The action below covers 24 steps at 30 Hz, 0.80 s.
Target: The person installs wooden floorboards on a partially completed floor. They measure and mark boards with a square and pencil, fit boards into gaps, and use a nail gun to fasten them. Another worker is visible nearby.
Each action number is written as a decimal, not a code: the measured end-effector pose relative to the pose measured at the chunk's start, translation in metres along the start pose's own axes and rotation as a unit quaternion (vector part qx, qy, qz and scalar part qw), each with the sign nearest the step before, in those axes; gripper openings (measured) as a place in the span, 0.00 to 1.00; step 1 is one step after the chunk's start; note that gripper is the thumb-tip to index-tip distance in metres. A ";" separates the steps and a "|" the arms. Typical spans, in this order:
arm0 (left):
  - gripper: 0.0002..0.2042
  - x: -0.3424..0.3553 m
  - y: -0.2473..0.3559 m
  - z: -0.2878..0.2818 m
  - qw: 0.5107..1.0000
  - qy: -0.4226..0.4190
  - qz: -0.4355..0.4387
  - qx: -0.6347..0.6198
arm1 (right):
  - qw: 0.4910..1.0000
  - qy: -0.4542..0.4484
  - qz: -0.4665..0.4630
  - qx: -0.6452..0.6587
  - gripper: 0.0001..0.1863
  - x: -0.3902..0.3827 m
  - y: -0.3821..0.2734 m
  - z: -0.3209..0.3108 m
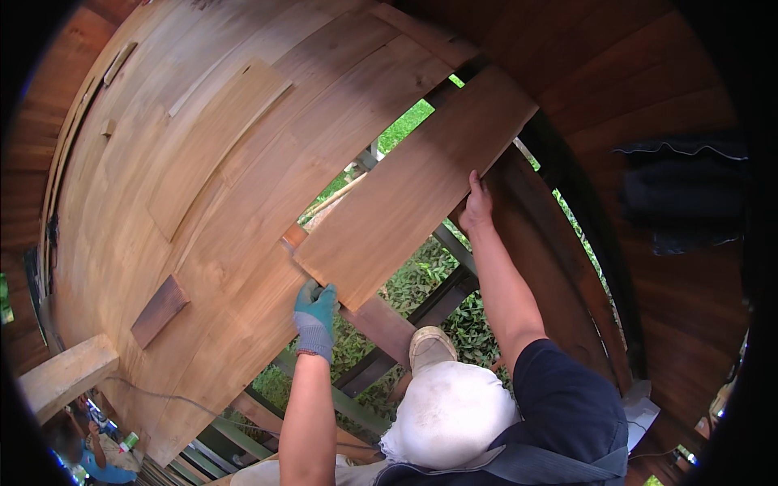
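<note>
A wide brown wooden floorboard [413,186] lies aslant over the open gap between laid boards and the wall side. My left hand [315,318], in a green and grey work glove, is closed on the near left corner of this board. Bare, my right hand [476,206] grips its right edge farther along, thumb up on the edge and the other fingers mostly hidden. To the left spread the laid floorboards [243,235]. Through the slot beside the held board, green grass [407,125] shows.
Dark joists [442,312] cross the opening over leafy plants [486,324]; my shoe [431,347] rests there. A loose board [219,146] and a short dark offcut [160,311] lie on the floor. A cord [170,395] runs near a timber beam [69,377]. A person [101,454] is at lower left.
</note>
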<state>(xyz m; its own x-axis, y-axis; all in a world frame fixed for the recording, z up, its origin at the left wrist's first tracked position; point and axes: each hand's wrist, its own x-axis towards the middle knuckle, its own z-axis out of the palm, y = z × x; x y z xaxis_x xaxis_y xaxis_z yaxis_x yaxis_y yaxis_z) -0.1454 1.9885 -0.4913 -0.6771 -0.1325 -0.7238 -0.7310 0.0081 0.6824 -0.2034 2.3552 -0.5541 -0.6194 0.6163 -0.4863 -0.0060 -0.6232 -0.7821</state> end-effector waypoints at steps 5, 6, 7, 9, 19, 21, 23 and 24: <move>0.16 0.007 -0.005 0.012 0.980 0.092 0.151 0.087 | 0.997 -0.010 0.021 -0.067 0.25 0.035 0.007 -0.018; 0.15 0.008 -0.006 0.011 0.958 0.123 0.203 0.158 | 0.997 -0.016 0.029 -0.063 0.25 0.034 0.010 -0.016; 0.15 0.002 0.001 0.015 0.965 0.120 0.175 0.155 | 0.998 -0.018 0.029 -0.059 0.24 0.037 0.010 -0.021; 0.14 -0.016 0.017 0.017 0.974 0.120 0.126 0.146 | 0.998 -0.018 0.030 -0.050 0.24 0.035 0.011 -0.022; 0.13 -0.010 -0.021 0.017 0.967 0.106 0.173 0.156 | 0.997 -0.042 -0.001 -0.059 0.26 0.032 0.021 0.007; 0.11 -0.025 0.004 0.022 0.983 0.082 0.096 0.132 | 0.999 -0.043 0.009 -0.031 0.25 0.033 0.016 0.003; 0.11 -0.012 -0.022 0.003 0.988 0.103 0.095 0.065 | 0.999 -0.041 0.014 -0.006 0.23 0.028 0.016 0.016; 0.11 -0.008 -0.035 -0.007 0.989 0.108 0.092 0.031 | 0.999 -0.035 0.015 0.003 0.22 0.025 0.014 0.017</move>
<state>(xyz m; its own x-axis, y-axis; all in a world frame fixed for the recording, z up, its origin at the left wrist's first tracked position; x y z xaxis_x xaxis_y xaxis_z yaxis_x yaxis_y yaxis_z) -0.1135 1.9826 -0.5089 -0.7701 -0.3326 -0.5444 -0.6055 0.1122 0.7879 -0.2324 2.3534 -0.5708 -0.6731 0.5615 -0.4814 0.0092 -0.6445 -0.7646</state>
